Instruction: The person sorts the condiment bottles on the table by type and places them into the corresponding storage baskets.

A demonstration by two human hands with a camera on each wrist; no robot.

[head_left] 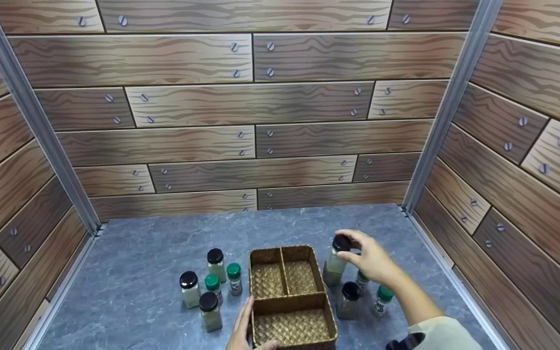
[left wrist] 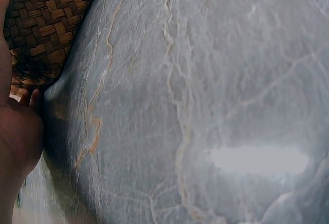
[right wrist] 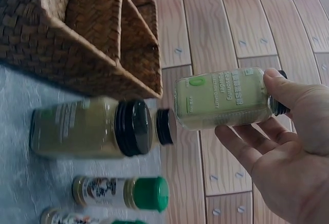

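My right hand [head_left: 375, 262] grips a clear jar of pale green seasoning powder [right wrist: 221, 99] by its black cap. In the right wrist view the thumb is on one side and the fingers on the other, and the jar is off the tabletop. This jar is to the right of a brown woven basket [head_left: 289, 302] with three compartments, all bare inside. At the basket's front left corner, my left hand [head_left: 241, 329] holds the wall, fingers along the left side and thumb at the front. The left wrist view shows only part of that hand beside the weave [left wrist: 43, 23].
Right of the basket stand a black-capped jar [head_left: 348, 304] and two green-capped shakers [head_left: 381, 301]. On the left are three black-capped jars [head_left: 210, 315] and two green-capped shakers [head_left: 234, 279]. Wood-patterned walls [head_left: 255, 102] enclose the grey marbled tabletop [head_left: 153, 253].
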